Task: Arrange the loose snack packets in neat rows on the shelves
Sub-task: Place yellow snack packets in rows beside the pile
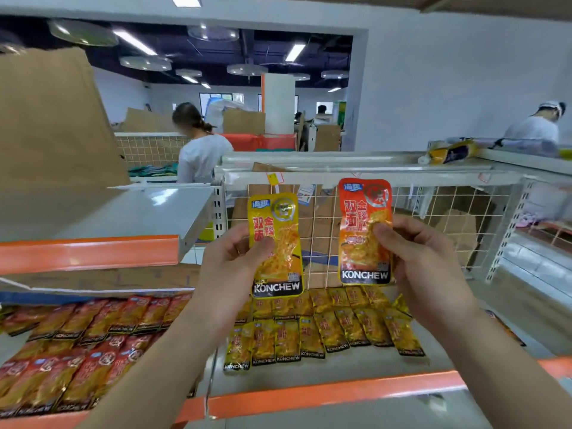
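Observation:
My left hand [230, 258] pinches a yellow KONCHEW snack packet [275, 218] upright, thumb on its front. My right hand [414, 249] pinches a red-orange KONCHEW packet [362, 209] the same way, a little higher. Both packets hang in the air above the lower shelf [340, 394] with its orange front edge. On that shelf, yellow packets [325, 332] lie in two rows below my hands. Red packets [80, 345] lie in rows on the shelf section to the left.
A white wire grid [433, 212] backs the shelf, with cardboard boxes behind it. An upper shelf [123, 221] with an orange edge juts out at left, a cardboard box on top. Another upper shelf [371, 168] runs across at right. People stand in the background.

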`<state>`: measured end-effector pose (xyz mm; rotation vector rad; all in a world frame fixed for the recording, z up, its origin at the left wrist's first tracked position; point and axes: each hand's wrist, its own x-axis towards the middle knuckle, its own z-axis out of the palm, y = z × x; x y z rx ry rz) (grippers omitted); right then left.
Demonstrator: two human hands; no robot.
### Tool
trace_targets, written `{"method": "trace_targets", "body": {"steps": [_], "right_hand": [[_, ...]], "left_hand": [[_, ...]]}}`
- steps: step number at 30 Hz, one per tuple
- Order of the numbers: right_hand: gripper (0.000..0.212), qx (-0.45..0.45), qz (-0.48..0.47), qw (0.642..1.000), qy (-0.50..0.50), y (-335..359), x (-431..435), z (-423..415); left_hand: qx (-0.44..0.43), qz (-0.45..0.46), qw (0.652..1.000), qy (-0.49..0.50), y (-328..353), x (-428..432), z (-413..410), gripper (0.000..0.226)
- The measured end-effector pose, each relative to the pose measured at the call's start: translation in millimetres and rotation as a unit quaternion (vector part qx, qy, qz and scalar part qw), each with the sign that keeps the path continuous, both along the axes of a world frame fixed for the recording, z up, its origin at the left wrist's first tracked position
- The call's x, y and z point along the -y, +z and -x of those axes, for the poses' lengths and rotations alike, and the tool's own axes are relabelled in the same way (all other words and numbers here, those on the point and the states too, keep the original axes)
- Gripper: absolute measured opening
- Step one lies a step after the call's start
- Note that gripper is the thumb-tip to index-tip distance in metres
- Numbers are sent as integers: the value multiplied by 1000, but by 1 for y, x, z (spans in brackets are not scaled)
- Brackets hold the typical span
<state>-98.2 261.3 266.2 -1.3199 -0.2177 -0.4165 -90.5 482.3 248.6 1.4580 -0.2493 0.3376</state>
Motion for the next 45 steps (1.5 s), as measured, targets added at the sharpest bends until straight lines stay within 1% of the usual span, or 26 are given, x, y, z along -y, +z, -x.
{"method": "trace_targets", "body": {"steps": [2,6,9,15,19,23,25,28,32,34,37,41,43,45], "right_hand": [[29,5,13,1000,-10,-3,0,0],[17,5,38,998,-40,-15,-1,1],[20,-15,70,995,-71,-27,4,0],[17,-51,43,989,-135,-38,23,3],[13,-68,60,981,-174,-59,37,10],[13,-92,70,974,-193,-79,52,11],[17,-98,75,973,-198,-86,60,6],[13,-124,73,969,-199,-100,75,-9],[15,-161,55,970,-176,-121,96,-36],[17,-180,55,968,-164,-130,106,-49],[13,-205,75,963,-155,-149,128,-69],[14,-233,127,950,-165,-172,160,-91],[11,-245,130,947,-160,-184,177,-102],[9,-258,131,945,-154,-194,192,-112]], "left_hand": [[2,-12,1000,-1,-3,-2,-3,23],[19,-66,997,-21,-7,-1,-12,21],[25,-105,994,-34,-10,4,-27,19],[11,-90,993,-74,-25,24,-46,20],[-28,-67,994,-81,-51,42,-52,21],[-77,-61,990,-101,-72,63,-54,16],[-101,-66,988,-96,-79,73,-60,15],[-117,-77,986,-89,-89,87,-70,17],[-126,-107,981,-100,-108,111,-85,4],[-159,-96,978,-89,-119,125,-94,3],[-198,-84,974,-65,-135,150,-108,6],[-241,-102,965,-29,-164,183,-127,8],[-263,-110,958,-22,-183,198,-136,8],[-272,-143,952,-11,-202,211,-145,10]]}}
